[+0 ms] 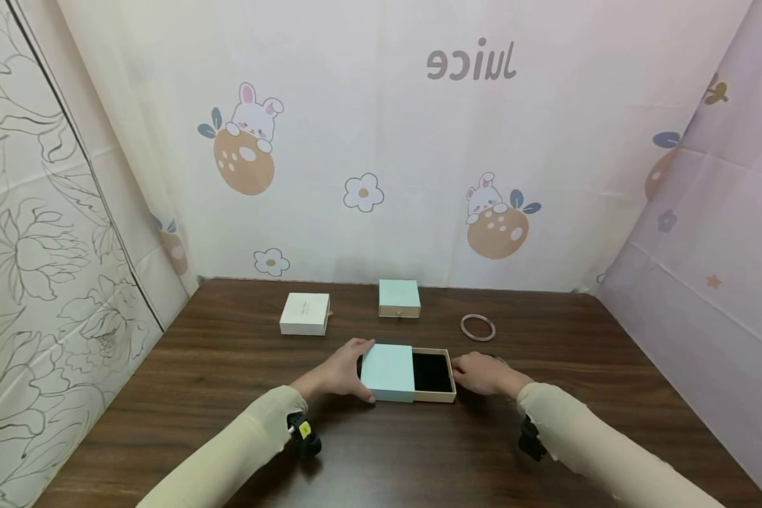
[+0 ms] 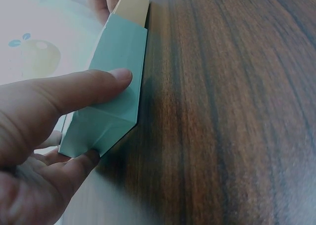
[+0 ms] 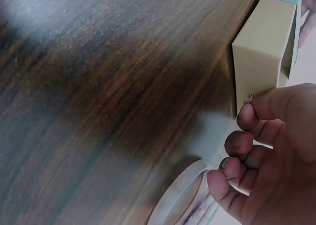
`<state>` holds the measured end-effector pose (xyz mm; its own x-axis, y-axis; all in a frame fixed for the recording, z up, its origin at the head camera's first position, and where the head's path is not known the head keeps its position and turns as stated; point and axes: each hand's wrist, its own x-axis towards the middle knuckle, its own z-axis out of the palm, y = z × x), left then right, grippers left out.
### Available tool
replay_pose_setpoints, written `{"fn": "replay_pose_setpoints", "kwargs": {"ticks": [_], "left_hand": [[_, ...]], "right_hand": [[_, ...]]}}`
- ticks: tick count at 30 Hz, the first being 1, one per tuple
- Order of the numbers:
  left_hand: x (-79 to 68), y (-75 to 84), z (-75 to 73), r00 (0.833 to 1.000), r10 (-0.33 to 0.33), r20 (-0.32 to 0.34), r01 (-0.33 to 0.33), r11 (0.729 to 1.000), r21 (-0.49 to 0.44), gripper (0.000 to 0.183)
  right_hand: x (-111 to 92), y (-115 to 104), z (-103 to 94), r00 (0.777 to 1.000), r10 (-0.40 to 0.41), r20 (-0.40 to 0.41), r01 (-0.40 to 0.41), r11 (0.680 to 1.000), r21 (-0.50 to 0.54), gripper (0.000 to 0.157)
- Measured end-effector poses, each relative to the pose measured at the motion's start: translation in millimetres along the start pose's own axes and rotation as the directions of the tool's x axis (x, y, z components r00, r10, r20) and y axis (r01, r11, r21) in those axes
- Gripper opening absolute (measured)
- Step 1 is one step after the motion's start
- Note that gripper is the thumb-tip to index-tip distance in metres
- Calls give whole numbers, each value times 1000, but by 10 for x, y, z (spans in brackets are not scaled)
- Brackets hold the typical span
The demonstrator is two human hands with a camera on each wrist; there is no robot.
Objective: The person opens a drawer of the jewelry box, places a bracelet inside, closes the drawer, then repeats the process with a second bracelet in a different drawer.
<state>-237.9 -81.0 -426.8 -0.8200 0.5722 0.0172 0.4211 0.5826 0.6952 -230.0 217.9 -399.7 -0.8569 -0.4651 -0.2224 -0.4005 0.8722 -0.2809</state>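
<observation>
Dark wood counter (image 1: pixel 419 451), pale blue box (image 1: pixel 387 367) lying crosswise

Printed cloth (image 1: pixel 317 141) hangs behind the counter. Near the counter's middle, between left hand (image 1: pixel 339 370) and right hand (image 1: pixel 482 374), the box rests flat, its drawer (image 1: pixel 437 397) slid partway out of the sleeve (image 1: pixel 387 395), black lining (image 1: pixel 432 372) showing. Its long axis runs left to right, drawer end pointing at the right hand. The left hand, spread wide, grips the sleeve's left end between thumb and fingers. The right hand, drawn narrow, pinches a small tab (image 3: pixel 248 99) on the drawer's end. Farther back lie a white box (image 1: pixel 305 314), a smaller blue box (image 1: pixel 399 295) and a pale ring (image 1: pixel 478 316).
</observation>
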Motion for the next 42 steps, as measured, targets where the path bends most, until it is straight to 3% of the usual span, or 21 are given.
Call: {"fn": "replay_pose_setpoints", "kwargs": {"ticks": [11, 19, 24, 32, 38, 42], "left_hand": [[-14, -4, 4, 1000, -3, 0, 3, 1000, -3, 104], [-20, -6, -2, 1000, -12, -10, 12, 1000, -1, 104], [-3, -10, 4, 1000, -12, -7, 12, 1000, -10, 104], [-7, -7, 18, 1000, -7, 0, 7, 1000, -7, 104], [6, -10, 14, 1000, -12, -4, 12, 1000, -9, 105], [10, -12, 11, 1000, -14, -4, 14, 1000, -8, 105]], "right_hand": [[-59, 53, -48, 999, 14, -32, -13, 999, 34, 18], [-151, 281, -168, 997, 28, -71, -23, 997, 67, 23], [-198, 509, -176, 992, 98, -74, -93, 993, 72, 24], [-287, 823, -177, 984, 161, -78, -164, 986, -30, 18], [-308, 933, -153, 976, 214, -44, -217, 972, -89, 33], [-320, 953, -101, 974, 223, -41, -226, 969, -100, 32]]}}
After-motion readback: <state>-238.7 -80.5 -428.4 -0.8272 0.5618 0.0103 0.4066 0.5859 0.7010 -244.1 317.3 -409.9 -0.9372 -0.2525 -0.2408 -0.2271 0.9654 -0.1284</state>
